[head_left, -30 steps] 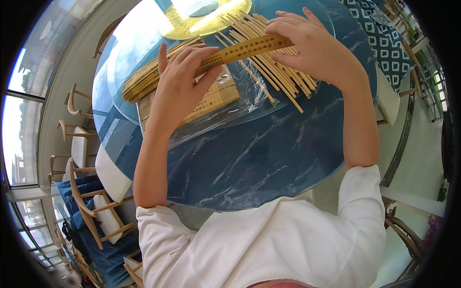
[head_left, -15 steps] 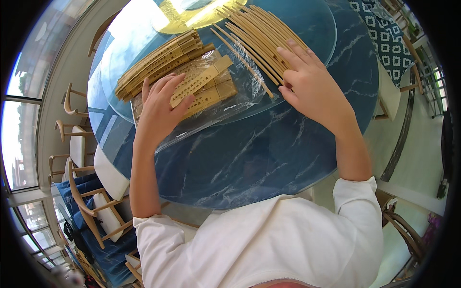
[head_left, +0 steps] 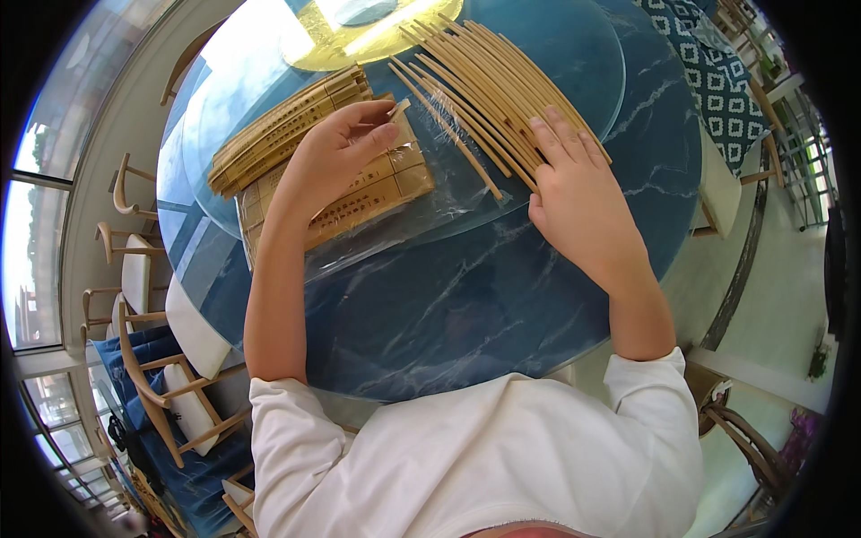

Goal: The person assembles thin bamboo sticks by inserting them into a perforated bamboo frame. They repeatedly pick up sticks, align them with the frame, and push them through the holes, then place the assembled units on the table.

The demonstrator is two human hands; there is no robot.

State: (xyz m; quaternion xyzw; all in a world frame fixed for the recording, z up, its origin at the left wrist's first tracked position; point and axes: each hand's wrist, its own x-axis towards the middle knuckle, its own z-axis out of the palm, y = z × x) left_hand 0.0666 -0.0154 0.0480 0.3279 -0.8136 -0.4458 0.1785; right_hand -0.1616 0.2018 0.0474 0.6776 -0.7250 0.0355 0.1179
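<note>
My left hand (head_left: 334, 160) is raised above a stack of flat, yellowish bamboo slips (head_left: 386, 186) marked with rows of small dark characters. Its fingers are curled toward the thumb around a loose bamboo slip (head_left: 401, 109); only the pale end shows past the fingertips, the rest being hidden. Just beyond lies a thicker bundle of similar slips (head_left: 287, 125). To the right, my right hand (head_left: 574, 179) rests with outstretched fingers on the near end of a row of thin, round wooden sticks (head_left: 489, 76).
Clear plastic wrap (head_left: 377, 247) lies under and beside the slips. Everything sits on a round blue marbled table (head_left: 430, 323) with a glass turntable (head_left: 610, 54) and a gold centre disc (head_left: 309, 31). Wooden chairs (head_left: 148, 377) stand at the left; patterned cloth (head_left: 717, 94) hangs at far right.
My left hand has lifted off the stack and closed, and the loose slip has come up with it. My right hand has shifted slightly nearer, its fingers flatter on the sticks.
</note>
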